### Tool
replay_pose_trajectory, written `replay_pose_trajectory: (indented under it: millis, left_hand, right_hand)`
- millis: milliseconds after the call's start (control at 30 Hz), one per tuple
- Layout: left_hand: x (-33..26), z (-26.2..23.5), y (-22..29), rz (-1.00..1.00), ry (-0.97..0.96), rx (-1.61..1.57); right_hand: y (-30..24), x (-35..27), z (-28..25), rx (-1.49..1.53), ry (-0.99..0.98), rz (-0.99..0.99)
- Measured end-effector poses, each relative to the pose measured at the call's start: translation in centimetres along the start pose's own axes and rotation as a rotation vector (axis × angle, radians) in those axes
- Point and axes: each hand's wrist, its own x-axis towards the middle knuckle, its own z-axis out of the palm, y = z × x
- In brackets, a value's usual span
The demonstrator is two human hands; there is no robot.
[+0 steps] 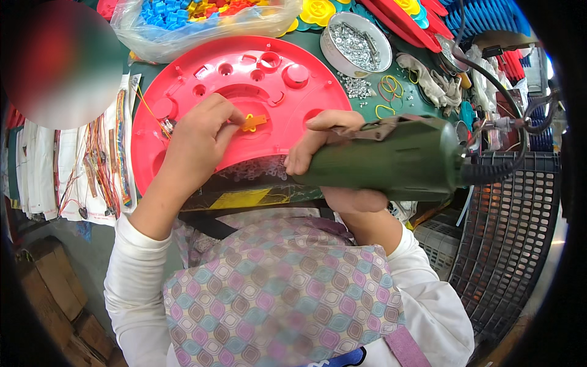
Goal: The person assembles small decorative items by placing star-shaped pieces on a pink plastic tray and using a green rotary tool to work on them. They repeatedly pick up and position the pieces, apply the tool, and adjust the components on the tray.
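Observation:
A red half-round plastic panel (189, 67) with moulded posts and holes lies on the bench in front of me. My left hand (205, 134) reaches over it, thumb and forefinger pinched at the left end of a small yellow-orange plastic piece (255, 122), which rests on the panel near its middle. My right hand (324, 137) is wrapped around a dark green power screwdriver (391, 156), held sideways, its black cable (489, 173) leaving on the right. The driver's tip is hidden by my right fingers. Thin wires (164, 127) sit at the panel's left side.
A bag of blue, yellow and red parts (202, 30) stands behind the panel. A white bowl of screws (358, 46) is at the back right, beside loose screws, rubber bands (390, 88) and a glove (431, 79). Wire bundles (95, 159) lie left; a black crate (510, 232) stands right.

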Motion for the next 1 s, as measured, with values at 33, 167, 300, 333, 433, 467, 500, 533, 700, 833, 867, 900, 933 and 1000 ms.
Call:
replay_pose_trajectory:
  millis: [33, 167, 300, 333, 433, 467, 500, 533, 700, 833, 867, 900, 933, 1000]
  left_hand:
    - [0.0, 0.1, 0.0, 0.006, 0.008, 0.001]
    - [-0.1, -0.1, 0.0, 0.03, 0.018, 0.002]
    - [-0.1, -0.7, 0.3, -0.019, -0.03, -0.084]
    - [-0.1, -0.9, 0.3, -0.03, -0.044, -0.099]
    - [-0.3, -1.1, 0.4, -0.036, -0.064, -0.126]
    - [-0.3, -1.1, 0.4, -0.033, -0.067, -0.131]
    - [-0.3, -1.2, 0.4, -0.033, -0.07, -0.139]
    - [-0.3, -1.3, 0.5, -0.032, -0.074, -0.147]
    - [-0.4, -1.5, 0.0, -0.001, -0.112, -0.189]
    - [-0.4, -2.1, 0.0, 0.085, -0.15, -0.17]
    - [-0.5, -2.2, 0.0, 0.111, -0.149, -0.172]
    - [-0.4, -2.2, 0.1, 0.09, -0.149, -0.177]
    - [-0.3, -2.1, 0.3, 0.068, -0.149, -0.182]
    - [-0.3, -1.9, 0.4, 0.042, -0.128, -0.176]
  right_hand:
    - [-0.1, -0.2, 0.2, -0.017, 0.027, 0.035]
    - [-1.7, 0.4, 0.0, 0.05, -0.014, -0.061]
    - [-2.5, 1.7, 0.2, 0.176, -0.138, -0.252]
    - [-2.6, 1.9, 0.2, 0.185, -0.154, -0.269]
    - [-2.4, 2.1, 0.4, 0.203, -0.171, -0.288]
    - [-2.4, 2.3, 0.4, 0.208, -0.178, -0.296]
    - [-2.3, 2.4, 0.5, 0.213, -0.183, -0.299]
    - [-2.4, 2.5, 0.7, 0.211, -0.187, -0.304]
    - [-2.5, 3.2, 1.2, 0.219, -0.204, -0.335]
    - [-2.5, 4.4, 1.7, 0.218, -0.176, -0.374]
    - [-2.5, 4.8, 1.8, 0.215, -0.164, -0.387]
    - [-2.4, 5.1, 2.2, 0.208, -0.139, -0.384]
    - [-2.1, 5.3, 2.5, 0.204, -0.125, -0.378]
    - [-1.5, 5.7, 2.8, 0.2, -0.11, -0.361]
